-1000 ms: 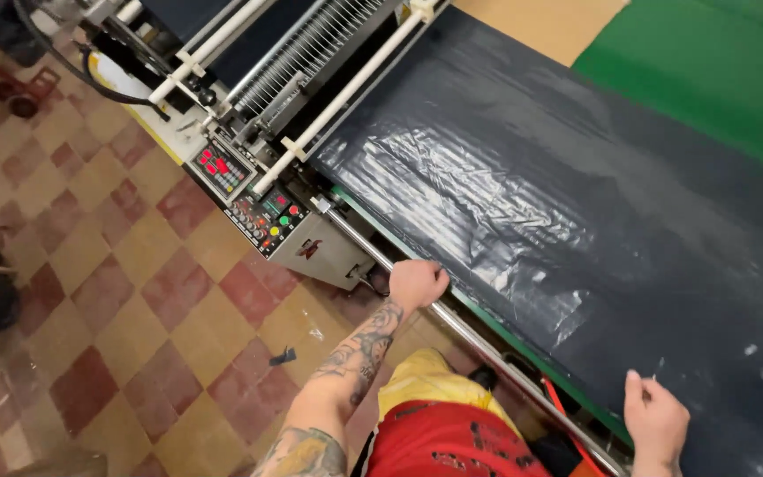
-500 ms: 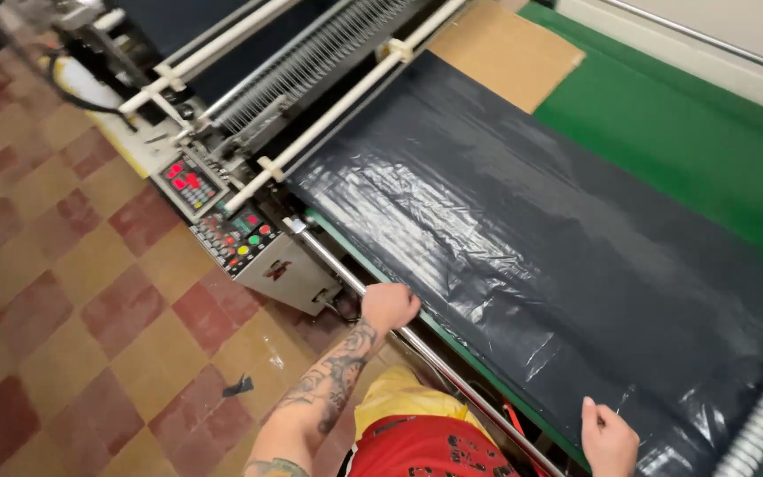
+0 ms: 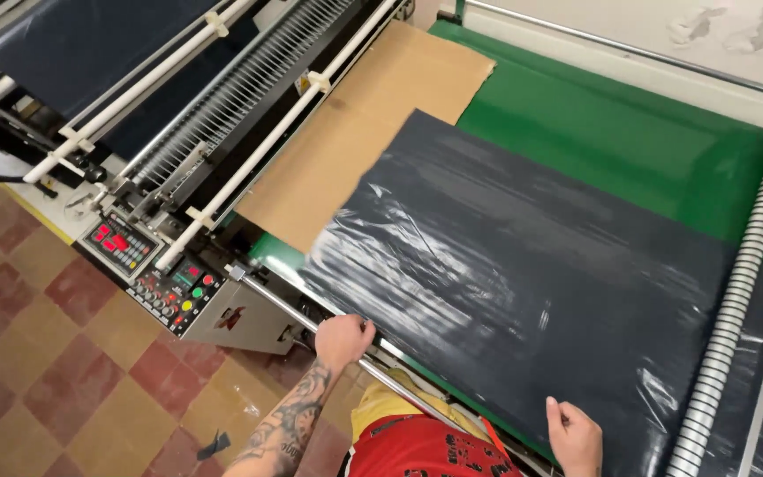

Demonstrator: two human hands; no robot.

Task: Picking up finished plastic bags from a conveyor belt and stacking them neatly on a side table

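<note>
A wide dark plastic sheet (image 3: 523,274) lay flat across the green bench (image 3: 629,150) of the machine, its near edge hanging toward the person. Left hand (image 3: 343,338) was curled at the near left corner of the sheet, fingers closed on its edge right by the metal rail (image 3: 311,325), so it looked like a pinch grip to keep that corner from sliding. Right hand (image 3: 574,435) rested at the near edge further right, thumb up and fingers hidden under or behind the sheet; cannot tell if it actually gripped or only pressed. The two hands sat well apart along the same edge, probably to keep the wide film even and square.

A brown cardboard panel (image 3: 355,132) lay on the bench beyond the sheet's far left corner, partly under it. A ribbed grey roller (image 3: 735,291) ran along the sheet's right side. A control panel (image 3: 165,283) with coloured buttons sat left of the left hand, above the red-and-tan tiled floor (image 3: 37,380).

Compared with the earlier frames: the camera view had swung right and up the bench, so the cardboard and much more green surface showed. The sheet's far edge was now visible, where before the film filled the bench. Both hands kept to the same near edge, with the left by the rail.
</note>
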